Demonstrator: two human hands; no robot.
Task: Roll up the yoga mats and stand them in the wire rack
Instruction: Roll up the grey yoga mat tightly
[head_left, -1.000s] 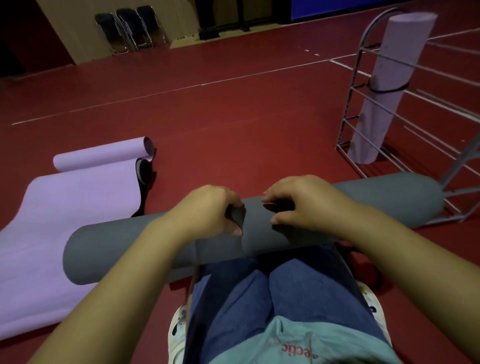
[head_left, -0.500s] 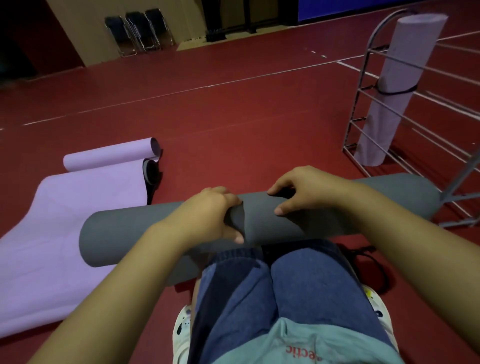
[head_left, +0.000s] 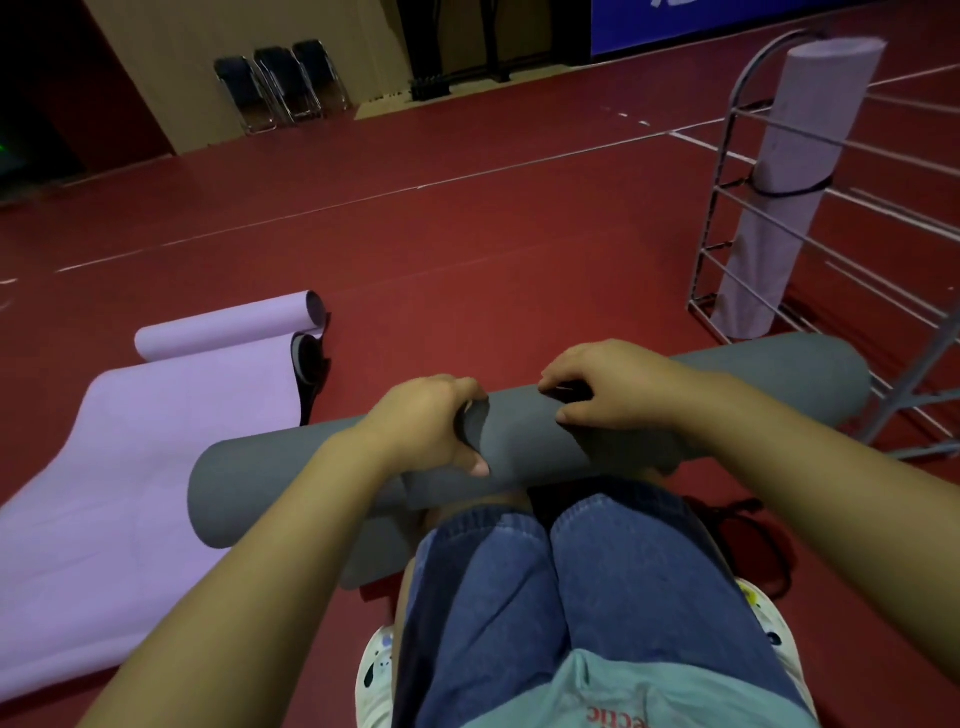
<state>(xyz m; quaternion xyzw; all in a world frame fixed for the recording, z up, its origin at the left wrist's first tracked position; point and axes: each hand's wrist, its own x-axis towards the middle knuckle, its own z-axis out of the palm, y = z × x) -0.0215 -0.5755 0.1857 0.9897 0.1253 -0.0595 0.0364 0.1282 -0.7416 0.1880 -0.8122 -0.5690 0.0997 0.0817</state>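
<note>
Hands stay on our grey mat (head_left: 519, 441): left hand (head_left: 426, 426) pinches its loose edge, right hand (head_left: 608, 387) grips it. It has rolled forward, nearly finished, towards the wire rack (head_left: 727, 208).

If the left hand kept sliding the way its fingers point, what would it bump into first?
Probably the right hand. The left hand grips the grey mat with its fingers pointing right along the roll, and only bare mat lies between them. Depth is hard to judge.

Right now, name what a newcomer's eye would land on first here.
The grey rolled mat lies across the middle, gripped by the left hand and right hand. A lilac mat lies half unrolled at left; another rolled lilac mat stands in the wire rack at right.
</note>
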